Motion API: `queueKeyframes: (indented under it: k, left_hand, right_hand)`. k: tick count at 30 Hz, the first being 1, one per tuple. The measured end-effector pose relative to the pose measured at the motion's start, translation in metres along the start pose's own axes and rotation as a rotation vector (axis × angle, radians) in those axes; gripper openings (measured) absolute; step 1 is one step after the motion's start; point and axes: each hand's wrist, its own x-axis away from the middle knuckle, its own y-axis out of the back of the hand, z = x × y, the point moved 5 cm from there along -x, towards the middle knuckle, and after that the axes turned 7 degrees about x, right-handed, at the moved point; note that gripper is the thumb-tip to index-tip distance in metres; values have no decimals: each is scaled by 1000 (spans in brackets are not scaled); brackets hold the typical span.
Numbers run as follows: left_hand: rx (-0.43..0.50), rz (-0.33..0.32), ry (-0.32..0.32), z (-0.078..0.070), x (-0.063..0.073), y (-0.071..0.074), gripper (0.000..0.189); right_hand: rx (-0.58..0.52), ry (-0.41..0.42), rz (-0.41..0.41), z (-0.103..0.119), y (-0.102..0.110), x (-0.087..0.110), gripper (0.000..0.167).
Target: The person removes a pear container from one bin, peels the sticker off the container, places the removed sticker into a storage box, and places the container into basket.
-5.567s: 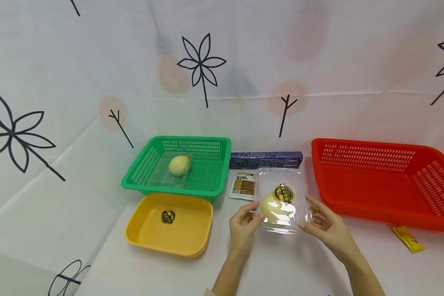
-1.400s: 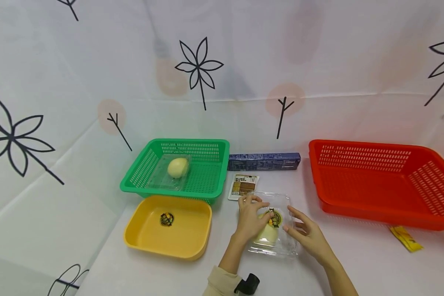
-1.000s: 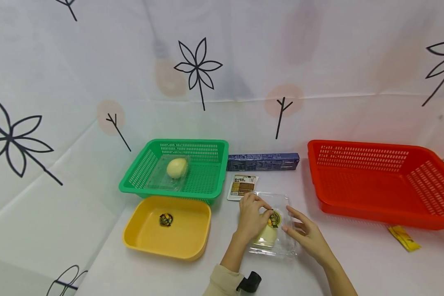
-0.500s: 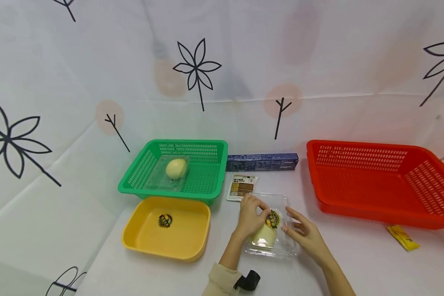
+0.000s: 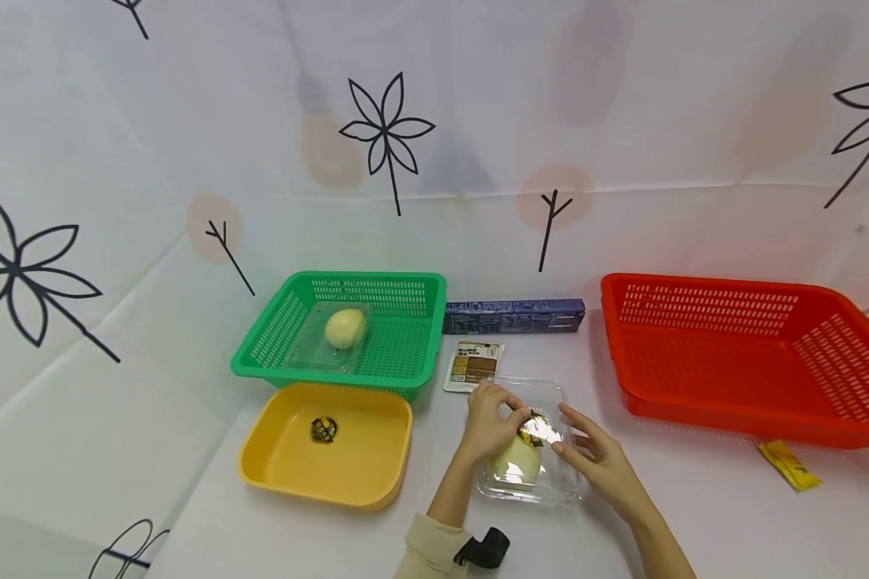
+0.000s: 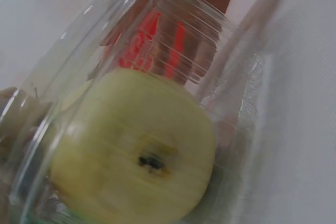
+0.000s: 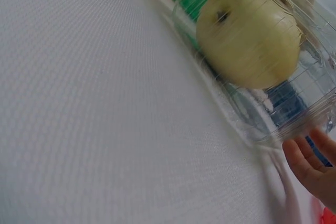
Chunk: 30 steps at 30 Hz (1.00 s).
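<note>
A clear plastic clamshell box (image 5: 539,394) lies on the white table with a pale yellow-green fruit (image 5: 516,465) inside. On its lid is a round dark-and-yellow sticker (image 5: 532,432), partly lost in glare. My left hand (image 5: 487,426) reaches over the left side, its thumb and forefinger pinching at the sticker's left edge. Along the right side, my right hand (image 5: 604,460) holds the box between thumb and fingers. The fruit (image 6: 142,150) fills the blurred left wrist view, where the sticker is hidden. Fingertips (image 7: 295,153) show at the box's end in the right wrist view.
At left, a yellow tray (image 5: 362,462) holds a similar sticker (image 5: 323,429). Behind it, a green basket (image 5: 405,338) contains another boxed fruit (image 5: 345,329). A flat pouch (image 5: 473,366) and long blue box (image 5: 514,316) lie behind my hands; a red basket (image 5: 702,362) and yellow sachet (image 5: 789,465), right.
The box has come nearer and slightly left since the earliest frame. My left hand has shifted from its side onto the lid at the sticker. Over the last second both hands have barely moved.
</note>
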Motion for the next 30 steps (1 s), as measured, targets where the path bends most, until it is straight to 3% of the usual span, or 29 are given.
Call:
queueKeyframes:
  k: [11,16,23,30]
  left_hand:
    - [97,43,50,3,0,2,7]
    - [91,27,17,4,2,2,6]
    - [105,-84,-72,2,8,3,6]
    - [62,-112,-123,1,10,1,10]
  right_hand:
    - [-19,-15,21,-3,-1,1,56]
    - [-25,-1,13,-3,-2,0,55]
    - [9,28,2,-3,0,0,52]
    - [26,-58,103,-4,7,-5,53]
